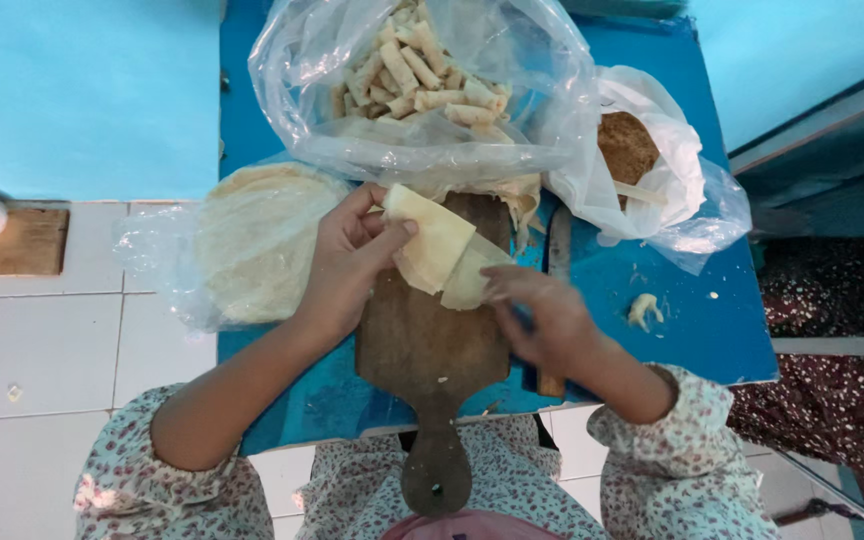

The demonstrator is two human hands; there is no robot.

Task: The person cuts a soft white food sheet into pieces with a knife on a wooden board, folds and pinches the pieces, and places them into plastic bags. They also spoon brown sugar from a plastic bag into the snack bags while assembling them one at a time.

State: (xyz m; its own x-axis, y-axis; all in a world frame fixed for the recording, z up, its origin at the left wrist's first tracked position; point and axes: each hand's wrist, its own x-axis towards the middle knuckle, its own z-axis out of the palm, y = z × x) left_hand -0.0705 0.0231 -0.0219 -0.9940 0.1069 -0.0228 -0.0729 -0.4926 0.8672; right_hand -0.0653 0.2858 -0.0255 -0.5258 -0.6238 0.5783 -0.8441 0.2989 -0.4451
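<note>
Blue table [682, 330], pale wrapper [439, 250] (floral sleeves [687, 430]).

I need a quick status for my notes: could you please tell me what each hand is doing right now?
Left hand: closed on the folded pastry wrapper, thumb on top.
Right hand: fingertips touch the wrapper's lower edge; grip cannot be told.

Clear bag of rolls [422, 90] (top centre); white bag [672, 170] right.

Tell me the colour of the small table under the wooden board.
The table is bright blue, seen best in the head view, around the brown board.
</note>
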